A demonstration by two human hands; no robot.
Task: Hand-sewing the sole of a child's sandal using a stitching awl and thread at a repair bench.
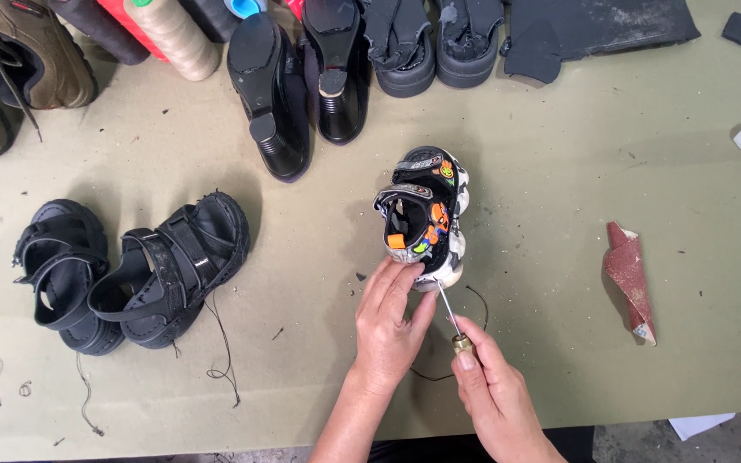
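A small child's sandal [426,214], black with orange and white trim, stands on its heel end on the green table [559,171]. My left hand [389,321] grips its heel from below, fingers and thumb around the sole. My right hand [490,390] holds a stitching awl [452,319] by its brass ferrule. The awl's thin metal shaft points up-left and its tip touches the sandal's heel sole. A dark thread [473,300] curls on the table beside the awl.
A pair of black sandals [130,266] lies at left with loose threads. Black heeled boots [298,81], black shoes, brown shoes [19,60] and thread spools [173,34] line the far edge. Red-brown folded sandpaper [632,279] lies at right. Black rubber sheet [593,26] at back right.
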